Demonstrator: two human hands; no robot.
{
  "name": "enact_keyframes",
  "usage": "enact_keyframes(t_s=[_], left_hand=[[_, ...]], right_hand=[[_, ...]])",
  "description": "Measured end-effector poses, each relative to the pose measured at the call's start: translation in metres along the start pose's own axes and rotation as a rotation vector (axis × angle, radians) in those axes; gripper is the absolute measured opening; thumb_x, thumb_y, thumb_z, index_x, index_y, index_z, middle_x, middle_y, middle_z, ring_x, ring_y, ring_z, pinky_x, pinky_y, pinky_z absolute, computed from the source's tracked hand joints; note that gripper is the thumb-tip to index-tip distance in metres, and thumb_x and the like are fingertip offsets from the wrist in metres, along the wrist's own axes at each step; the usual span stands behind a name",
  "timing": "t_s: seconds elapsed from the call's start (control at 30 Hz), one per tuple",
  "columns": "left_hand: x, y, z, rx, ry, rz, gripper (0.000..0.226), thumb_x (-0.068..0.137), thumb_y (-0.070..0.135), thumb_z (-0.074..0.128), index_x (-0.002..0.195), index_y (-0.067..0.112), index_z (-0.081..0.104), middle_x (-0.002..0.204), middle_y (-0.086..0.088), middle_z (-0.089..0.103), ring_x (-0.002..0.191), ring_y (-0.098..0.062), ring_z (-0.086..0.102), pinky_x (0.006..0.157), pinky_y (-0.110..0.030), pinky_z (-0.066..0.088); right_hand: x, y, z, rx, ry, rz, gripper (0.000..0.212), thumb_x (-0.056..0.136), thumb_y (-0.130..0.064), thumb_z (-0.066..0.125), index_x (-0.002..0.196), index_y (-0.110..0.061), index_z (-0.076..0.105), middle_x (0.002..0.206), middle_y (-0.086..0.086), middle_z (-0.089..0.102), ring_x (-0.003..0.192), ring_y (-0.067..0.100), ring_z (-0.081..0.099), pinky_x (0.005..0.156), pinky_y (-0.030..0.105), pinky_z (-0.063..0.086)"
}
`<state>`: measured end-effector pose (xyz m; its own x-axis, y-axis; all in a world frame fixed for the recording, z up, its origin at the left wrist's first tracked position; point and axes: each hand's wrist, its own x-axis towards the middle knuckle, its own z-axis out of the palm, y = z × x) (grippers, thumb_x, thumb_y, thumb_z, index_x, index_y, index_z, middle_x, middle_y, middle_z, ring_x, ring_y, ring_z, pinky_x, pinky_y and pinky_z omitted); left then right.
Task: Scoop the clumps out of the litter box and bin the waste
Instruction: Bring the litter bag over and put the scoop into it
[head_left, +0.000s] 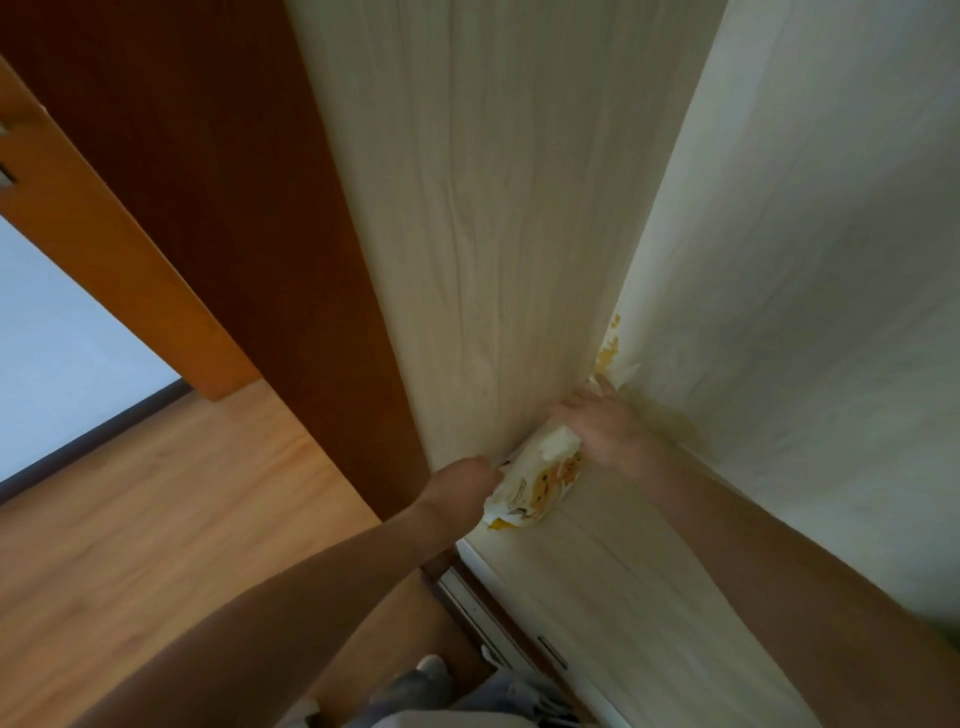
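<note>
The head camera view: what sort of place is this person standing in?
Probably a room in a home, at a cupboard shelf. Signs: pale wood-grain cupboard panels, an orange-brown door over a wood floor, and a printed yellow-and-white packet held between the left hand and right hand.

Home interior, wood-look floor (171, 499), orange-brown door frame (119, 270), pale wood-grain cabinet panels (467, 208)

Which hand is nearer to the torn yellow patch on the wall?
Right. The right hand lies just below the torn yellow patch; the left hand is farther, holding the packet's other end.
</note>
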<state>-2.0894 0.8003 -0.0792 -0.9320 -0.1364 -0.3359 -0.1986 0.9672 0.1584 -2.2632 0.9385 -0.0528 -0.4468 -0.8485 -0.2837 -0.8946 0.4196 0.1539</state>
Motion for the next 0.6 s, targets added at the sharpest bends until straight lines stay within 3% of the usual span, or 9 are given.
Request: enact_keyframes(t_s=[0.07,0.13,0.23,0.33,0.37,0.43,0.5,0.6], left_hand=[[-0.005,-0.003,0.003,0.0,0.002,-0.008,0.032,0.088,-0.005,0.04,0.112,0.009,0.057,0.111,-0.009,0.049,0.1,-0.027,0.055,0.071,-0.031,0.04],[-0.013,-0.005,0.006,-0.022,0.01,-0.018,0.03,0.086,-0.006,0.043,0.106,0.01,0.057,0.106,-0.008,0.05,0.095,-0.027,0.056,0.068,-0.032,0.041],[-0.02,-0.003,0.013,-0.049,-0.014,-0.02,0.023,0.088,-0.002,0.045,0.102,0.01,0.058,0.1,-0.006,0.05,0.092,-0.026,0.057,0.072,-0.037,0.048],[-0.025,0.002,0.02,-0.17,-0.019,-0.013,0.017,0.095,0.006,0.045,0.101,0.008,0.061,0.096,-0.006,0.05,0.094,-0.026,0.056,0.075,-0.034,0.043],[-0.027,0.003,0.021,-0.22,-0.033,-0.015,0.019,0.097,0.01,0.045,0.107,0.008,0.062,0.101,-0.007,0.054,0.098,-0.025,0.055,0.077,-0.03,0.04],[-0.032,0.003,0.023,-0.31,-0.058,-0.033,0.026,0.099,0.015,0.046,0.119,0.007,0.061,0.116,-0.008,0.059,0.108,-0.023,0.053,0.083,-0.025,0.034],[-0.038,0.001,0.022,-0.368,-0.08,-0.064,0.03,0.099,0.02,0.048,0.124,0.007,0.06,0.124,-0.01,0.059,0.113,-0.024,0.052,0.086,-0.024,0.033],[-0.045,0.001,0.02,-0.397,-0.15,-0.1,0.033,0.099,0.023,0.049,0.126,0.006,0.058,0.129,-0.012,0.057,0.117,-0.025,0.051,0.089,-0.026,0.034]], right_hand=[[-0.004,0.018,0.014,-0.037,-0.022,0.051,0.057,0.088,-0.002,0.048,0.141,-0.021,0.04,0.129,0.004,0.058,0.125,0.022,0.049,0.118,0.043,0.009],[-0.014,0.03,0.023,-0.056,-0.07,0.064,0.044,0.09,-0.003,0.046,0.13,-0.019,0.052,0.121,0.003,0.062,0.115,0.021,0.056,0.113,0.035,0.023],[-0.037,0.037,0.037,0.04,-0.111,0.037,0.028,0.089,-0.005,0.048,0.112,-0.016,0.059,0.104,0.006,0.064,0.097,0.024,0.062,0.082,0.028,0.045],[-0.063,0.047,0.058,0.254,-0.091,0.068,0.007,0.086,-0.014,0.054,0.082,-0.02,0.057,0.079,-0.002,0.057,0.079,0.019,0.061,0.067,0.028,0.043],[-0.071,0.049,0.061,0.307,-0.103,0.072,0.01,0.086,-0.017,0.056,0.076,-0.017,0.055,0.076,-0.001,0.056,0.076,0.018,0.06,0.064,0.028,0.04],[-0.088,0.053,0.066,0.416,-0.159,0.075,0.018,0.091,-0.022,0.054,0.076,-0.014,0.059,0.078,0.002,0.062,0.077,0.019,0.061,0.071,0.03,0.043],[-0.103,0.052,0.064,0.493,-0.204,0.053,0.02,0.096,-0.024,0.051,0.08,-0.023,0.063,0.078,-0.006,0.06,0.081,0.019,0.06,0.079,0.034,0.044],[-0.118,0.046,0.067,0.583,-0.272,0.034,0.019,0.099,-0.024,0.049,0.094,-0.02,0.067,0.084,-0.01,0.055,0.085,0.016,0.054,0.071,0.029,0.038]])
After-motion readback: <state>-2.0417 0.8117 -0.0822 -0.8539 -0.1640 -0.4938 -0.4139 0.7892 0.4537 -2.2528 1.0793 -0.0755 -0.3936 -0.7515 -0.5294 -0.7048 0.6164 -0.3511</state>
